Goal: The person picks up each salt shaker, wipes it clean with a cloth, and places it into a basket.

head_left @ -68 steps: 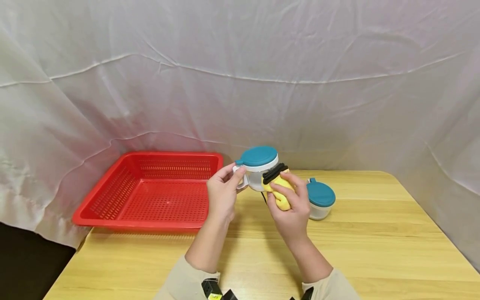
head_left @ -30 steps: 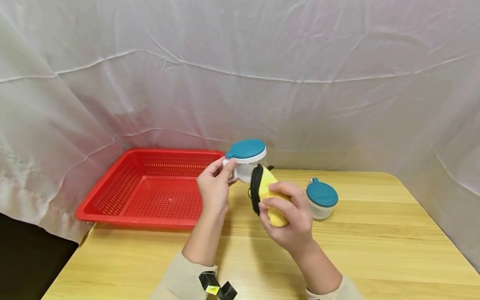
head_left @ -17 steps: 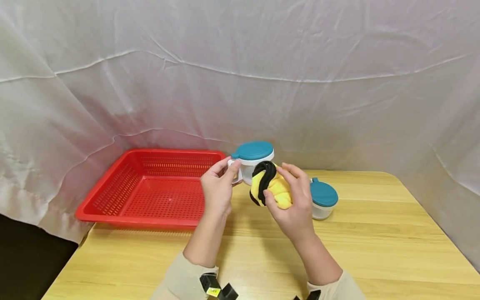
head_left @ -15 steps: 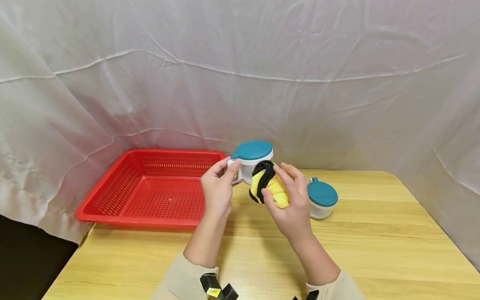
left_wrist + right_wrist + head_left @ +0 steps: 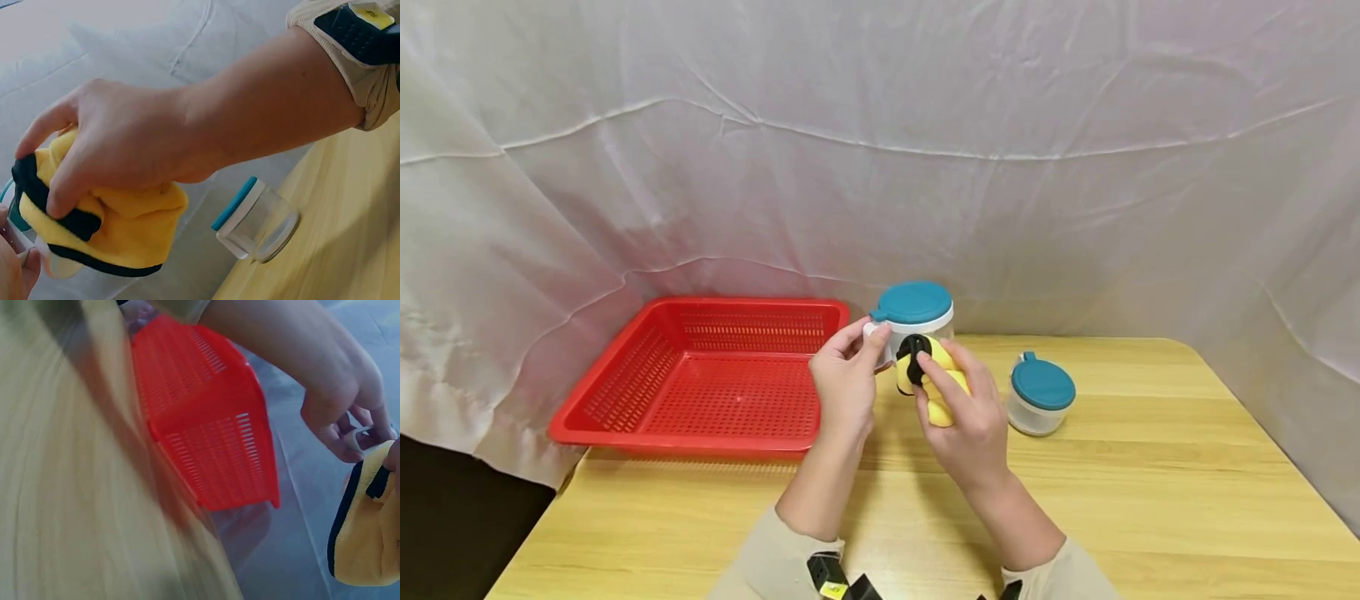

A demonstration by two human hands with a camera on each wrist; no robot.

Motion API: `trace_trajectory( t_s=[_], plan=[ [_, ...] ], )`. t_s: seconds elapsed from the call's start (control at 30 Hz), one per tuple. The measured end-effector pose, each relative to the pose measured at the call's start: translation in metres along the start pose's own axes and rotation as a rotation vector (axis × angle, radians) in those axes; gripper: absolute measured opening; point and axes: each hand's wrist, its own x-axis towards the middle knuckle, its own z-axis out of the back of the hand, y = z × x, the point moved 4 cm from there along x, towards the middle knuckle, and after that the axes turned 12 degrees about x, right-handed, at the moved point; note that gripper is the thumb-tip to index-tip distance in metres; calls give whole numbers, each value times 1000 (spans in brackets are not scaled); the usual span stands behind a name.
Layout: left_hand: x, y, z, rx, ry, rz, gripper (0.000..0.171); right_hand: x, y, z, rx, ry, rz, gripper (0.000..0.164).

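Note:
My left hand (image 5: 844, 383) pinches the white handle of a clear jar with a teal lid (image 5: 915, 302), held up off the table. A folded yellow cloth with black edging (image 5: 942, 413) is in my right hand (image 5: 976, 427), fingers and thumb curled on it. The cloth overlaps the front of the jar body in the head view, hiding its lower part. From the left wrist, the cloth (image 5: 137, 231) hangs in loose folds below the right hand (image 5: 119, 137). In the right wrist view, the left hand (image 5: 344, 394) is close beside the cloth (image 5: 365, 544).
A second teal-lidded clear jar (image 5: 1042, 385) stands on the wooden table (image 5: 1150, 483), right of my hands. At the left is a red perforated plastic basket (image 5: 677, 446) with nothing in it. A pale curtain (image 5: 1000, 167) hangs behind and at the sides.
The cloth, held away from the jar one second ago, is back over its front. Since half a second ago, the right hand has shifted left and lower and the jar slightly right.

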Motion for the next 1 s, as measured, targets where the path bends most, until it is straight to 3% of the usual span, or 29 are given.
trace_trajectory(
  t_s=[0.17, 0.37, 0.53, 0.63, 0.87, 1.0],
  plan=[
    [5, -1, 6, 7, 15, 16, 33, 5, -10, 7, 75, -27, -56, 37],
    [11, -3, 12, 25, 37, 33, 30, 7, -30, 20, 158, -79, -210, 41],
    [9, -3, 12, 41, 46, 48, 31, 8, -33, 22, 217, -49, -274, 49],
    [7, -2, 10, 45, 33, 47, 31, 8, -25, 17, 206, -21, -210, 45],
    [3, -2, 8, 54, 14, -16, 33, 2, 3, -7, 57, 86, 78, 33],
    [4, -5, 9, 58, 5, -34, 32, -2, 7, -12, 36, 116, 94, 35]
  ],
)
